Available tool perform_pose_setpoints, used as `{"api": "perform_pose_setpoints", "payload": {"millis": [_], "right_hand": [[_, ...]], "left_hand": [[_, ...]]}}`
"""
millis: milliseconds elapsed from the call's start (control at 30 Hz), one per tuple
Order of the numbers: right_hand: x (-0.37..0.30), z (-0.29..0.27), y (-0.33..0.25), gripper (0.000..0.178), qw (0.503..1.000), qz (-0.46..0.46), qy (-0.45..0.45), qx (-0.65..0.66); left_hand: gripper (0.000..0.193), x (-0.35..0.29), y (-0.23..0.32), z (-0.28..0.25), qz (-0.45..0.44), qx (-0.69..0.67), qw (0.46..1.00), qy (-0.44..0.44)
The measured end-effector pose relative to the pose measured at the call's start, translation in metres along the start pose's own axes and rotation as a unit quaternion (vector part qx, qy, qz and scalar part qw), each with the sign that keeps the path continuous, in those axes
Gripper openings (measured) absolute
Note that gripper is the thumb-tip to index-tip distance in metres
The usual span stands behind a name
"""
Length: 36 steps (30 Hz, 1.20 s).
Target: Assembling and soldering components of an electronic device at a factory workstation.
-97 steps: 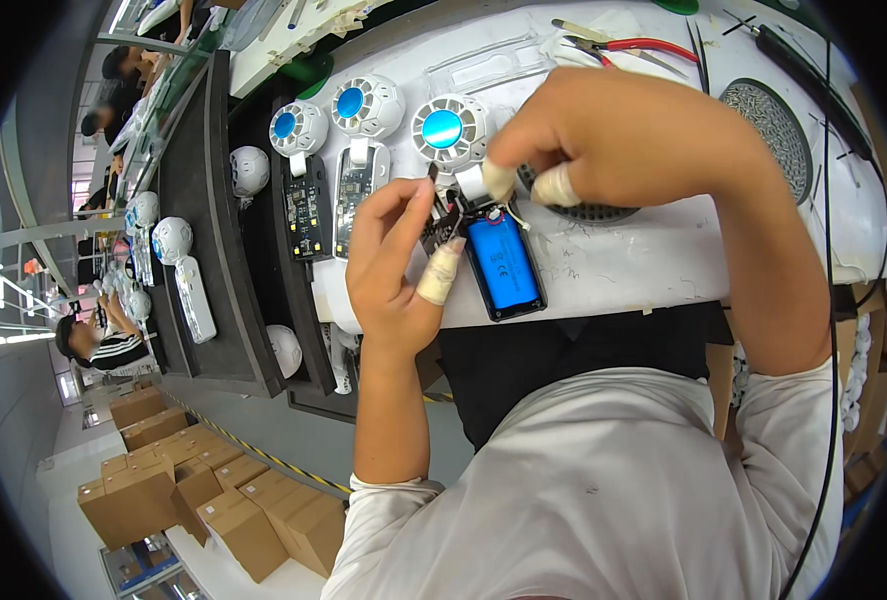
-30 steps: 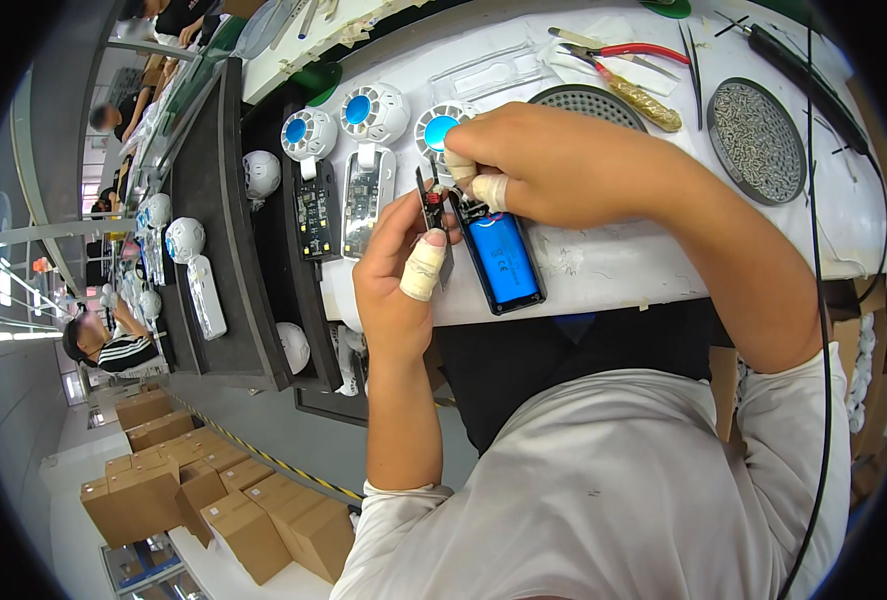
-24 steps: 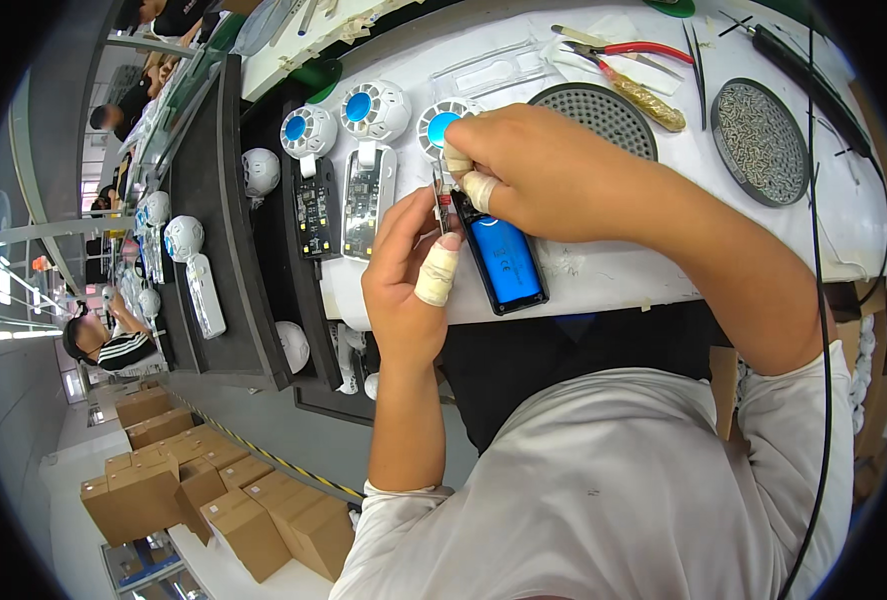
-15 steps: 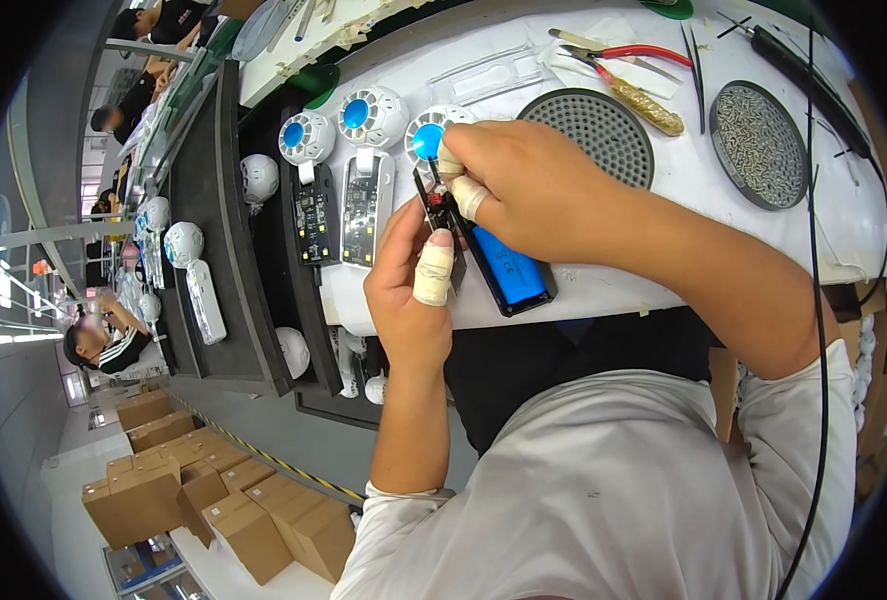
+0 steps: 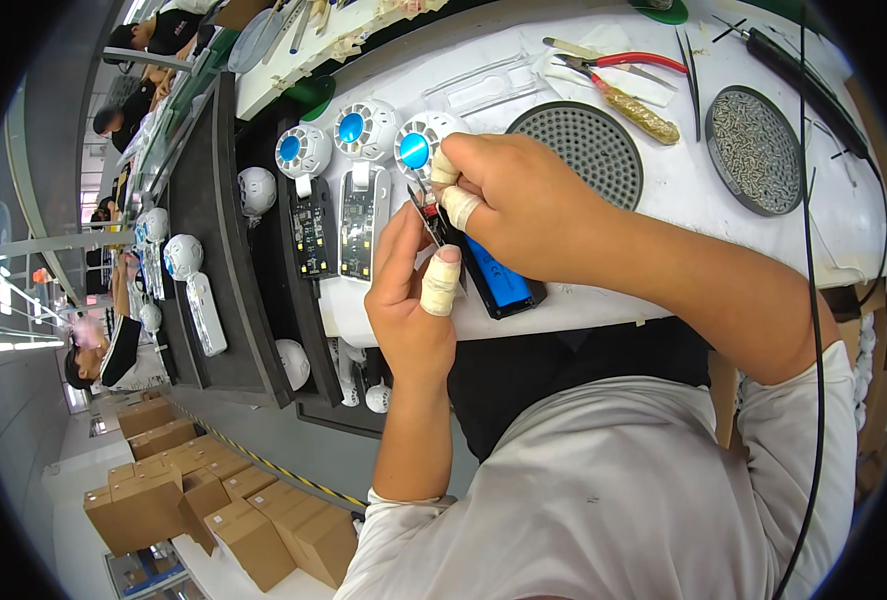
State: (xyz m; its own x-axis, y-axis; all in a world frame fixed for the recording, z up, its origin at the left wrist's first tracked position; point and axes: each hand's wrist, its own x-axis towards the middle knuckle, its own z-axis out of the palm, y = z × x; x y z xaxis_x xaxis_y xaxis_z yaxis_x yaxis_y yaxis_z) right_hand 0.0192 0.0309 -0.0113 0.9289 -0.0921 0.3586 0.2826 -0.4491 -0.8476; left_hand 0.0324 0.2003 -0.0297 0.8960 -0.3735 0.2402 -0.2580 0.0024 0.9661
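In the head view, the left hand point(image 5: 411, 318) pinched the board point(image 5: 430, 222) between thumb and fingers, beside the battery point(image 5: 499, 280) over the counter point(image 5: 599, 306); it looked light, stiff and fragile, best held by its edges. The right hand point(image 5: 512, 200) slanted in, fingertips bunched (their grip, if any, couldn't be told).

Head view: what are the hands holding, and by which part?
The left hand holds a board between thumb and fingers, below its red part. Whether the right hand holds anything cannot be told.
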Motion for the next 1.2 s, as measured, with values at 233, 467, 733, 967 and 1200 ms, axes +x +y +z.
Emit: {"api": "perform_pose_setpoints", "payload": {"millis": [233,467,733,967,1200], "right_hand": [[0.002,-0.001,0.0,0.01,1.0,-0.015,-0.002,-0.007],[0.002,-0.002,0.004,0.011,0.999,-0.045,-0.006,-0.026],[0.001,0.0,0.005,0.014,0.996,-0.079,-0.005,-0.052],[0.004,-0.004,0.006,0.014,0.992,-0.111,-0.026,-0.05],[0.014,-0.022,-0.005,0.01,0.992,-0.09,-0.056,-0.066]], "left_hand": [[0.047,0.006,-0.004,-0.006,0.026,-0.012,0.999,-0.03],[0.046,0.006,-0.003,-0.006,0.035,0.033,0.998,-0.032],[0.048,0.008,0.0,-0.004,0.075,0.089,0.992,-0.055],[0.049,0.01,-0.003,-0.012,0.088,0.075,0.99,-0.086],[0.05,0.011,-0.003,-0.011,0.036,-0.025,0.996,-0.072]]}}
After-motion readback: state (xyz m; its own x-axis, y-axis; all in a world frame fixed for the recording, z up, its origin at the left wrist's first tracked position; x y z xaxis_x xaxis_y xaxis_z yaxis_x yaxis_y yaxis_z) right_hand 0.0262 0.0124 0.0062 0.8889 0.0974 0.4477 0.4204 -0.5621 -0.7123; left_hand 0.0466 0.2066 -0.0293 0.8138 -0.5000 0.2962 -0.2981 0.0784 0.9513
